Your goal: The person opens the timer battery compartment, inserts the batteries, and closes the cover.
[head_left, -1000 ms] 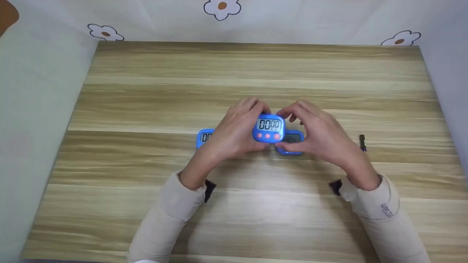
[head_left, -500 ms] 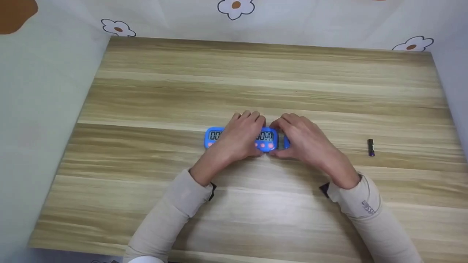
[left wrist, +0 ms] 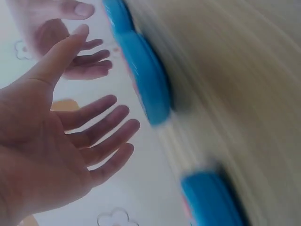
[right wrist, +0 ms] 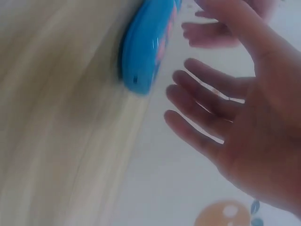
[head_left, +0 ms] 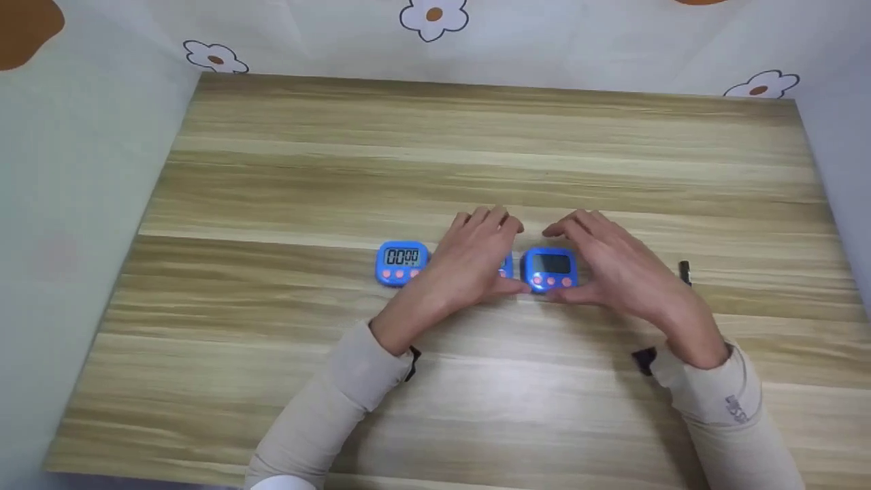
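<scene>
Three blue digital timers with pink buttons lie in a row on the table. The left timer [head_left: 402, 263] reads 00:00 on its display. My left hand [head_left: 476, 255] hovers over the middle timer [head_left: 505, 265] and hides most of it in the head view. Its fingers are spread and hold nothing, as the left wrist view shows, with the middle timer [left wrist: 146, 77] beside them. Around the right timer [head_left: 550, 269], whose screen is blank, my right hand [head_left: 619, 269] has thumb and fingers apart. In the right wrist view those fingers are loosely extended, off the nearby timer [right wrist: 146, 52].
A small dark cylinder [head_left: 684, 272], battery-like, lies by the right wrist, partly covered by it. The wood-grain table [head_left: 476, 150] is bounded at the back by a pale sheet with flower prints [head_left: 434, 15] and by pale walls at the sides.
Both hands held a timer above the table, then lowered it between the other two. Now they have let go, and the right hand has shifted right to the blank-screened timer.
</scene>
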The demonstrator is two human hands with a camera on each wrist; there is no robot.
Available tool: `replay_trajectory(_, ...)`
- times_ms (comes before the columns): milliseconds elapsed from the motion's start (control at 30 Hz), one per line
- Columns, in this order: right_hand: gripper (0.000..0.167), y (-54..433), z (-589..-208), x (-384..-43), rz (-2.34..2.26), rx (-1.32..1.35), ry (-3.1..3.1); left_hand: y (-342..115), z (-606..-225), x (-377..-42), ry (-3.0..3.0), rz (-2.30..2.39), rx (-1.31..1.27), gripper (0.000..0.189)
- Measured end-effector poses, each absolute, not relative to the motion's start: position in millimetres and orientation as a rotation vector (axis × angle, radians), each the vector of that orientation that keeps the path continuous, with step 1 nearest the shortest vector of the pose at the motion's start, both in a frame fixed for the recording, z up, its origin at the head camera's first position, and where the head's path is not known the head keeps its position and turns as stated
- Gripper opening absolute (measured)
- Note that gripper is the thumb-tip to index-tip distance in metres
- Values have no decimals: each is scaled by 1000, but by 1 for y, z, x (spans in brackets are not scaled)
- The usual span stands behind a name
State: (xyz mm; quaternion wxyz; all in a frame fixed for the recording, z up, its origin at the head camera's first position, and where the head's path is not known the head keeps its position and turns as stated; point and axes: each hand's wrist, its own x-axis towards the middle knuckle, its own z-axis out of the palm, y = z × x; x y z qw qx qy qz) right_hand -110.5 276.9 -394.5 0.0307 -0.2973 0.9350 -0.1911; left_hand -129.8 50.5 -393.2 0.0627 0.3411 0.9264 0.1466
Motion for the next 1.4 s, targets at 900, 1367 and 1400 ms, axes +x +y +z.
replay_trajectory(900,67,311,-375,-105,-581,-778,2822,103,-392,-123,2789,499,1054,63)
replay_trajectory(1367,62,319,-332,-95,-888,-822,2839,81,-351,-121,2725,930,1125,68)
replay_trajectory(1400,63,319,-332,-94,-900,-829,2850,81,-352,-121,2724,944,1124,68)
